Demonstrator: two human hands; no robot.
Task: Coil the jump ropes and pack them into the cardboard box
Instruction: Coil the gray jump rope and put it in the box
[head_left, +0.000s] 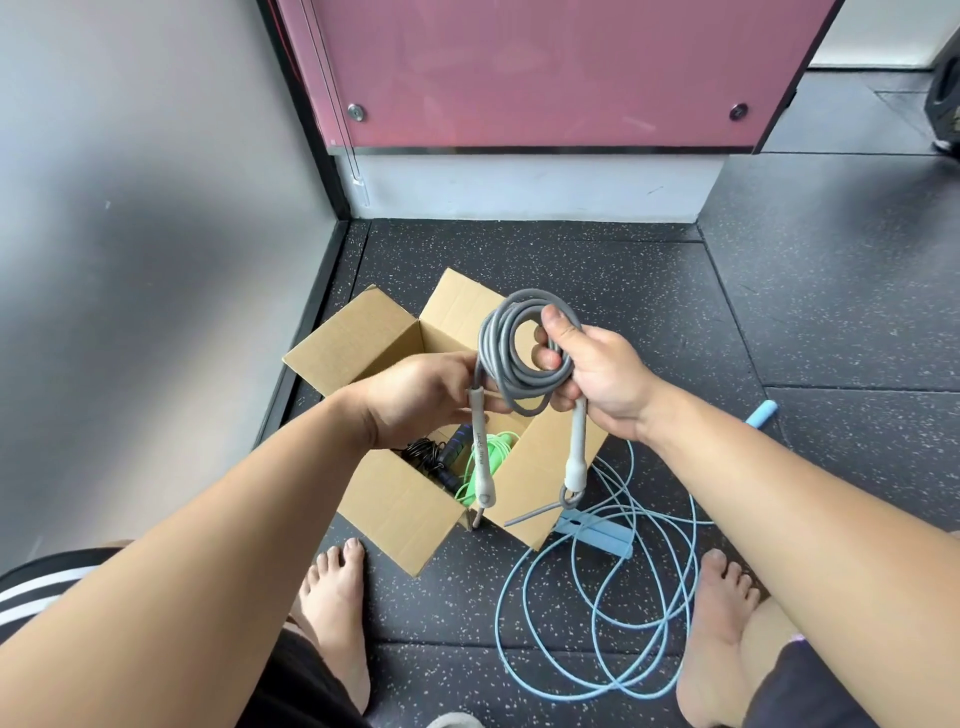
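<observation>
Both hands, right hand (597, 374) and left hand (421, 395), had fingers clamped on the coiled grey rope (511, 358) above the cardboard box (405, 499). Handles dangled loose, so I reckon loosening the grip could've sprung the coil open

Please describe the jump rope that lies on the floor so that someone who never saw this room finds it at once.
Find the open cardboard box on the dark speckled floor. Right of it, between the person's bare feet, lies the light blue jump rope. Unlike the grey jump rope held coiled above the box, it sprawls in loose, uncoiled loops.
</observation>
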